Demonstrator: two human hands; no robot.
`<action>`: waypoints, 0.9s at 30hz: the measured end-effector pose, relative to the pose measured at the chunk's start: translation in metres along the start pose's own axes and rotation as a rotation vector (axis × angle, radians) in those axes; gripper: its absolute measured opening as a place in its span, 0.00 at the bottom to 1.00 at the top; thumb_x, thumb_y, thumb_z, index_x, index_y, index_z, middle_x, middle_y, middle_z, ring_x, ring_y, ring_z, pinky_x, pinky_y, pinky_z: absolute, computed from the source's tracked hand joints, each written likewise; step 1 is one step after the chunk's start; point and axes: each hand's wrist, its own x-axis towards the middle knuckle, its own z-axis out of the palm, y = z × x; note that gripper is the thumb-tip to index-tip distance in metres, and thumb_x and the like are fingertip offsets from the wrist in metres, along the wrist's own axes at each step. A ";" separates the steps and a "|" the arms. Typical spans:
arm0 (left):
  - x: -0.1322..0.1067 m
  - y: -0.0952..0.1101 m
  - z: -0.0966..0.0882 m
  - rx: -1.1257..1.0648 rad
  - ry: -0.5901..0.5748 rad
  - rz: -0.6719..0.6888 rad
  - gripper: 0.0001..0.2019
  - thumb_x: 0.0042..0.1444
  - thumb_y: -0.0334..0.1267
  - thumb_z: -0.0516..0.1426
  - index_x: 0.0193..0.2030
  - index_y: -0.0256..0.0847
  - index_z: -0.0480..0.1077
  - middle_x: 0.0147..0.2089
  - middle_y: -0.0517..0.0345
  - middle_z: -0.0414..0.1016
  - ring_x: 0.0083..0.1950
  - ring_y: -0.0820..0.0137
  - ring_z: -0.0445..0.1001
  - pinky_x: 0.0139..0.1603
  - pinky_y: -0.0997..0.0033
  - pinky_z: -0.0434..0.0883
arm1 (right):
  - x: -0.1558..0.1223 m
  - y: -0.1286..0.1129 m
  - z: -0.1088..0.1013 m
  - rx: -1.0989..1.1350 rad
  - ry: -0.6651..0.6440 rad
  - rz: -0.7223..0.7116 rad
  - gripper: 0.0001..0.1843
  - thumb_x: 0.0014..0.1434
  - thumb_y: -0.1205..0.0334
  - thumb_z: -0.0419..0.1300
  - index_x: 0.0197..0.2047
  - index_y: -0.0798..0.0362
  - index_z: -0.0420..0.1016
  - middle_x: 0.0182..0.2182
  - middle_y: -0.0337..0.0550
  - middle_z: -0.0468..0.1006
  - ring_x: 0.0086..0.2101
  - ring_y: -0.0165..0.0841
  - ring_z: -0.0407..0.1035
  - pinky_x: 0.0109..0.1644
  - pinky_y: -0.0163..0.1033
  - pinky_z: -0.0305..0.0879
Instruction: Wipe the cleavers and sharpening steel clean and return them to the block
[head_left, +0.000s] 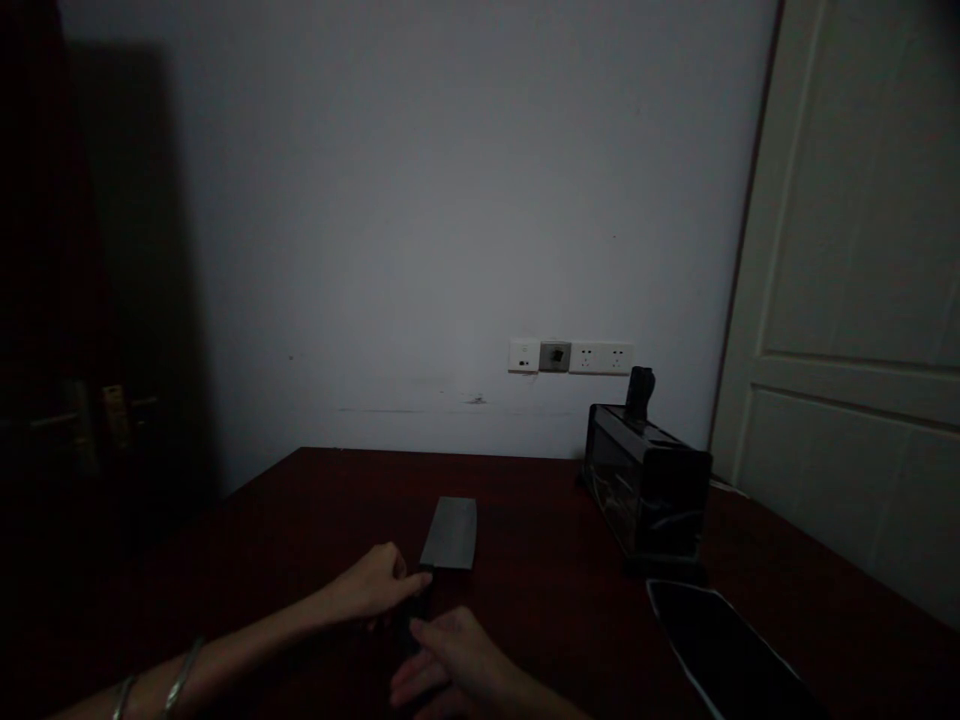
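A cleaver (452, 533) with a broad grey blade lies over the dark red table, its blade pointing away from me. Its black handle runs back toward me between my hands and is hard to see in the dim light. My left hand (381, 582) is closed at the handle close to the blade, thumb pressed along it and fingers curled under. Closer to me, my right hand (459, 660) has its thumb and fingers around the handle's rear end. Dark shadow hides part of the fingers' contact there.
On the right of the table (525, 500) stands a glossy black box (649, 490) with a black handle-like piece (640, 393) rising from its top. Before it lies a dark flat object (724, 640) with a pale edge. Wall sockets (600, 358) are behind; a pale door (855, 300) is at right.
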 end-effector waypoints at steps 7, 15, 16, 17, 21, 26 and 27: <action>0.004 0.006 0.001 0.122 -0.041 0.095 0.17 0.43 0.49 0.53 0.14 0.39 0.60 0.14 0.58 0.62 0.14 0.73 0.61 0.13 0.76 0.54 | 0.004 0.008 -0.004 -0.009 -0.016 -0.032 0.15 0.63 0.57 0.47 0.46 0.61 0.51 0.25 0.50 0.77 0.25 0.36 0.75 0.24 0.37 0.68; 0.003 0.014 0.002 0.144 -0.037 0.143 0.10 0.41 0.41 0.50 0.15 0.39 0.59 0.14 0.59 0.61 0.14 0.74 0.60 0.13 0.76 0.54 | 0.013 0.014 -0.012 -0.042 -0.041 -0.004 0.16 0.65 0.59 0.40 0.49 0.63 0.51 0.24 0.51 0.77 0.23 0.37 0.74 0.20 0.37 0.67; 0.003 0.014 0.002 0.155 -0.037 0.158 0.10 0.41 0.41 0.50 0.15 0.39 0.58 0.14 0.59 0.61 0.15 0.74 0.60 0.13 0.77 0.54 | 0.013 0.015 -0.014 -0.056 -0.056 0.003 0.17 0.65 0.57 0.40 0.49 0.63 0.51 0.23 0.51 0.77 0.22 0.37 0.74 0.20 0.37 0.66; 0.003 0.014 0.003 0.170 -0.036 0.166 0.11 0.41 0.40 0.50 0.14 0.39 0.58 0.14 0.59 0.61 0.15 0.74 0.60 0.14 0.77 0.54 | 0.014 0.016 -0.017 -0.071 -0.073 0.009 0.19 0.64 0.55 0.40 0.49 0.63 0.52 0.23 0.52 0.77 0.21 0.37 0.74 0.20 0.37 0.66; 0.005 0.011 0.006 0.194 -0.028 0.121 0.10 0.40 0.40 0.50 0.14 0.39 0.57 0.14 0.59 0.61 0.15 0.74 0.60 0.14 0.77 0.54 | 0.013 0.017 -0.028 -0.188 -0.135 0.031 0.22 0.62 0.52 0.43 0.45 0.64 0.62 0.24 0.56 0.78 0.21 0.37 0.73 0.21 0.37 0.65; 0.007 0.006 0.007 0.144 -0.025 0.144 0.11 0.41 0.41 0.51 0.14 0.39 0.59 0.14 0.58 0.62 0.15 0.74 0.61 0.15 0.76 0.55 | 0.008 0.019 -0.039 -0.342 -0.087 0.052 0.27 0.59 0.48 0.47 0.28 0.64 0.74 0.19 0.51 0.76 0.16 0.29 0.67 0.20 0.32 0.59; 0.007 0.006 0.007 0.142 -0.019 0.134 0.11 0.41 0.41 0.51 0.14 0.39 0.59 0.15 0.58 0.63 0.15 0.74 0.61 0.15 0.76 0.55 | 0.007 0.020 -0.041 -0.346 -0.077 0.044 0.27 0.58 0.48 0.48 0.28 0.64 0.75 0.18 0.50 0.76 0.15 0.29 0.67 0.19 0.31 0.58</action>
